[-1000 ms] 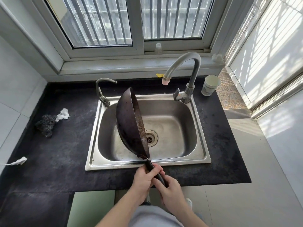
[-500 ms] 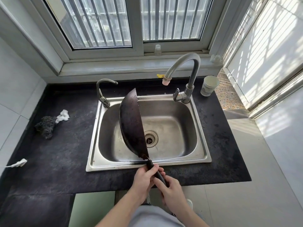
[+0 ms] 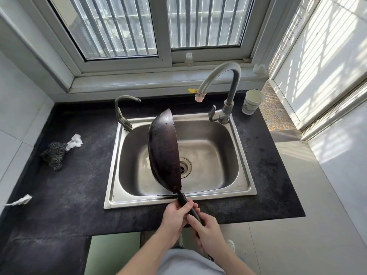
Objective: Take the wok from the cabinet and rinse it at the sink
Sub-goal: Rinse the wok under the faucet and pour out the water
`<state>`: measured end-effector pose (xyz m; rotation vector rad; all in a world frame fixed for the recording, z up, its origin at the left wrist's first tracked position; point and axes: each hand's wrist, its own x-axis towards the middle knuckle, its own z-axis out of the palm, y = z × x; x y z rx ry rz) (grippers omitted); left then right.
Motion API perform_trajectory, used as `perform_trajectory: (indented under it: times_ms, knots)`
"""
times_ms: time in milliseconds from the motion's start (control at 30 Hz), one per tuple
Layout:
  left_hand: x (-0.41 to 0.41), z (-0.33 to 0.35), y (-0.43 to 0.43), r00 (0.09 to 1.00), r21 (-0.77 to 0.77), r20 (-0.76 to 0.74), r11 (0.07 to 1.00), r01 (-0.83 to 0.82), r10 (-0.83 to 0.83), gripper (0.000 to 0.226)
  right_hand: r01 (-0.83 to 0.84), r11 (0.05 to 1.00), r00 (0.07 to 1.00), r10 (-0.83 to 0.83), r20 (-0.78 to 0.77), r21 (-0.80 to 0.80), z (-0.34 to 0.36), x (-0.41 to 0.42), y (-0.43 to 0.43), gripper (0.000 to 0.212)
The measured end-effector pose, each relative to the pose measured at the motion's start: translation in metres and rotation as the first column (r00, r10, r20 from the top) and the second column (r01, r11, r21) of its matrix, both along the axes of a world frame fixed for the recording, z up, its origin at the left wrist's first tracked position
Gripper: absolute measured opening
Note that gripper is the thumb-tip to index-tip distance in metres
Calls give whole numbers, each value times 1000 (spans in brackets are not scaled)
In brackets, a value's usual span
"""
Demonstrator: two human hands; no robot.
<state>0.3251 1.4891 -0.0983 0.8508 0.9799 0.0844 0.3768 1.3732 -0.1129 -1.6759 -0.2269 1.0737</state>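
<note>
A dark wok (image 3: pixel 163 151) stands on edge over the steel sink (image 3: pixel 241 187), its wet rounded underside facing left and its rim turned right. My left hand (image 3: pixel 175 218) and my right hand (image 3: pixel 206 228) both grip its black handle just in front of the sink's near rim. The tall faucet (image 3: pixel 224 80) arches over the back right of the basin; no water runs from its spout. The drain (image 3: pixel 184 167) shows just right of the wok.
A smaller tap (image 3: pixel 123 110) rises at the sink's back left corner. A paper cup (image 3: pixel 252 102) stands on the black counter (image 3: pixel 69 185) right of the faucet. A steel scourer (image 3: pixel 54 154) and crumpled tissue (image 3: pixel 75 140) lie left. Windows stand behind.
The wok has turned further onto its edge, so less of its inside shows, and shifted slightly right. Both hands keep their hold on the handle.
</note>
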Motion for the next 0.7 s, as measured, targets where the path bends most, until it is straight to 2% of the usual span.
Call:
perform_trajectory:
  times_ms: [233,467,700]
  knots:
    - [-2,-11,3,998,-32,-60,999,9,-10,26,-11,999,996,16,89,-47,-9,-4,7,22]
    - [2,-15,3,994,-17,-106,1000,10,-12,24,23,999,999,-21,39,-49,-12,-6,9,15]
    - [3,-15,4,996,-32,-90,999,-5,2,24,34,999,999,-33,33,-38,-9,-5,10,15]
